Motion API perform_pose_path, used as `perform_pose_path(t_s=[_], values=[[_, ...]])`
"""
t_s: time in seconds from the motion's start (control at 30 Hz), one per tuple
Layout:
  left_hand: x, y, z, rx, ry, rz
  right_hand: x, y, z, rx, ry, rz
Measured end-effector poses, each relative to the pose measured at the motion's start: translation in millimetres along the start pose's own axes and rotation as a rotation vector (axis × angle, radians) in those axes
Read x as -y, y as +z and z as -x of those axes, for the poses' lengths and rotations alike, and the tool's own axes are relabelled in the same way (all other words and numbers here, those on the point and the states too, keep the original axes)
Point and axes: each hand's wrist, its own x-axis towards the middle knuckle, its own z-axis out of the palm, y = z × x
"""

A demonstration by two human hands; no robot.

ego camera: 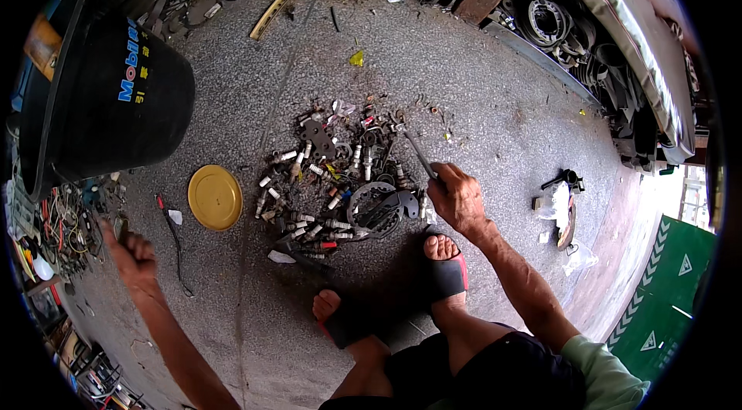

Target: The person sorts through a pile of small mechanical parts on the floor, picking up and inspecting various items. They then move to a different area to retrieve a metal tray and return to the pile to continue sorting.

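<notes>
My right hand (459,196) grips a thin dark metal rod (418,150). The rod's far tip meets the right edge of a pile of used spark plugs (367,163) and small metal scrap. In this pile lie a toothed metal ring (355,204), a dark curved metal part (400,205) and a flat dark plate with holes (317,137). Out to the left, my left hand (136,259) has its index finger stretched towards a tangle of wires (64,219). A small brownish piece (120,228) shows beside that finger; whether it is held is unclear.
A black bucket (133,114) with Mobil lettering stands at upper left. Near it lie a gold round lid (215,197) and a black cable with a red end (174,242). Metal parts (548,24) fill the upper right. My sandalled feet (446,271) border the pile.
</notes>
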Motion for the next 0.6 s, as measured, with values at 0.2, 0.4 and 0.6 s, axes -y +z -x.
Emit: perform_pose_path(t_s=[0.2, 0.4, 0.6], values=[[138.7, 61.7, 78.6, 0.154, -0.187, -0.212, 43.5, 16.0, -91.1, 0.137, -0.361, 0.232], [174.2, 84.6, 98.1, 0.248, -0.173, -0.225, 58.5, 63.2, -45.8, 0.120, -0.877, 0.876], [175.7, 70.8, 87.2, 0.192, -0.155, -0.313, 59.6, 27.1, 3.3, 0.216, -0.662, 0.236]])
